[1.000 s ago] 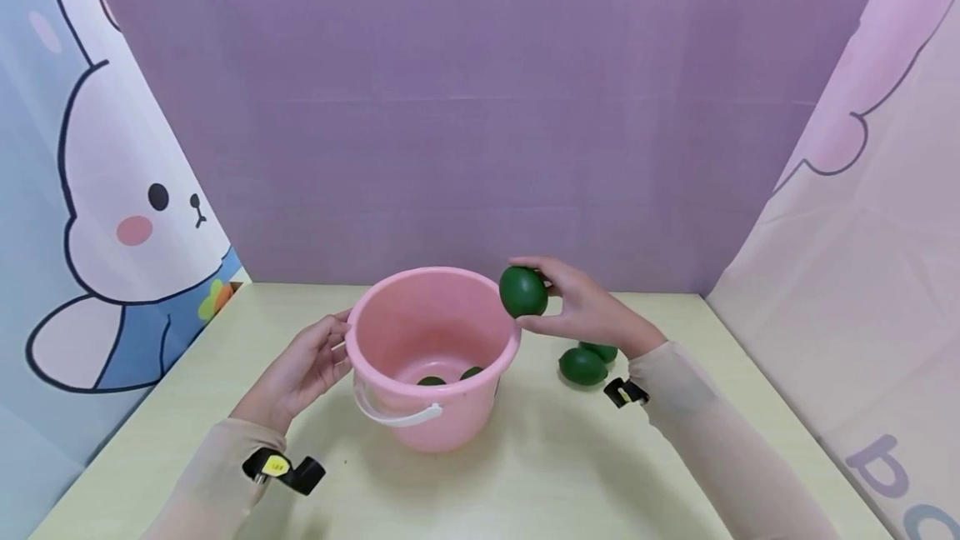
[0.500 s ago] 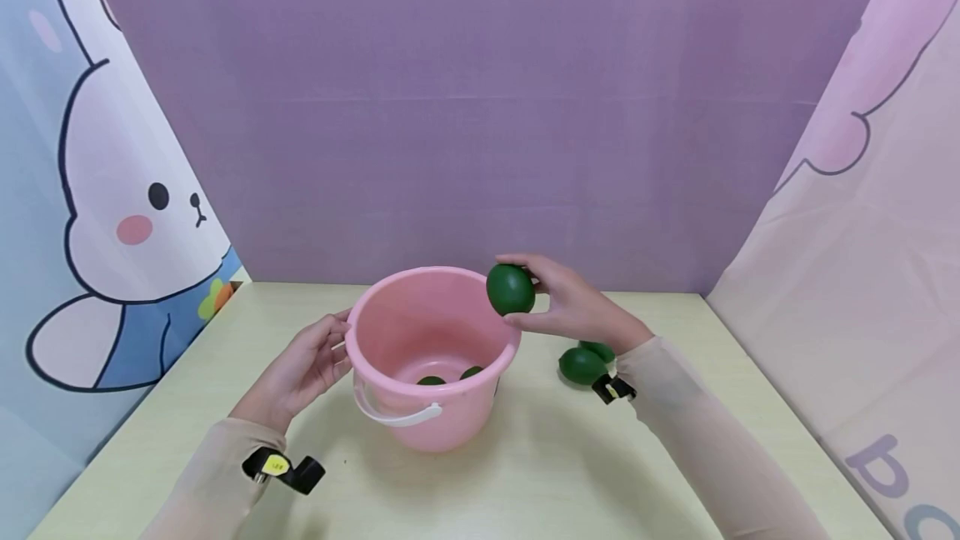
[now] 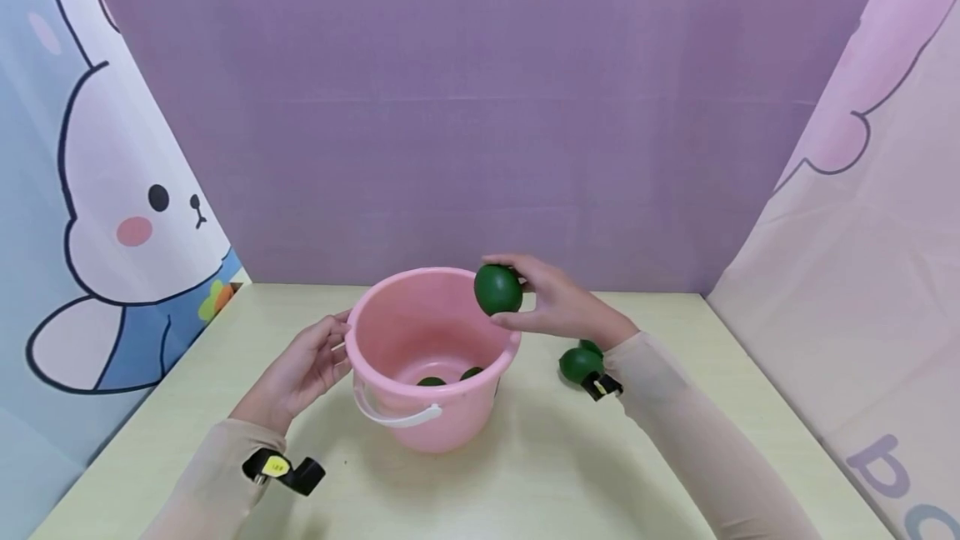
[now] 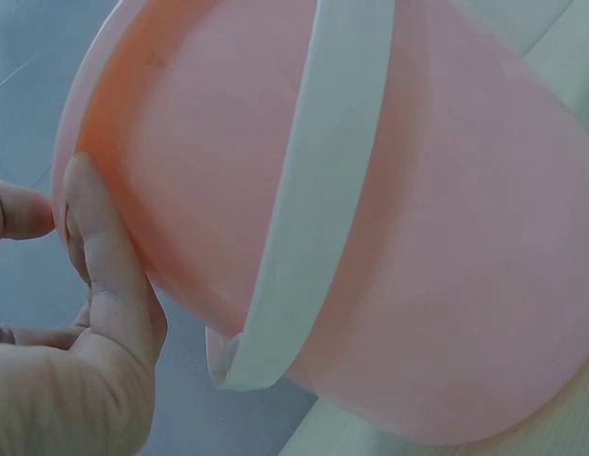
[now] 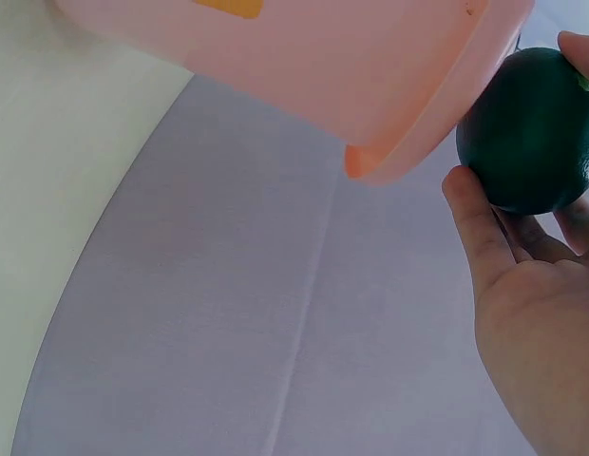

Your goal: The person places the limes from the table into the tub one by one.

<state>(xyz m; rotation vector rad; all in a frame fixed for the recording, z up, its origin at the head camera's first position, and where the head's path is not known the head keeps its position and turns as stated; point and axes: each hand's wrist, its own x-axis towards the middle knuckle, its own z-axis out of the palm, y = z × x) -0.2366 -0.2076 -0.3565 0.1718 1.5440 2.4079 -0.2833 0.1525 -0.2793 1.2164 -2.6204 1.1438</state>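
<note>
Left: your left hand (image 3: 303, 369) pinches the rim of the pink bucket (image 3: 442, 423), thumb against the outer wall, fingers loosely bent. The bucket stands upright on the table (image 3: 757, 415), white handle (image 3: 401, 420) hanging at its front. Inside, on the bottom: two green fruits, left one (image 3: 431, 381) and right one (image 3: 472, 372), both partly hidden by the near rim. Further right, at the upper right rim, your right hand (image 3: 558, 302) grips a dark green fruit (image 3: 498, 289) between thumb and curled fingers; rim contact cannot be told. Rightmost, two more fruits (image 3: 581, 365) lie on the table, partly behind your right wrist. Versus 0.5 s ago: held fruit shifted left; bucket unmoved.
</note>
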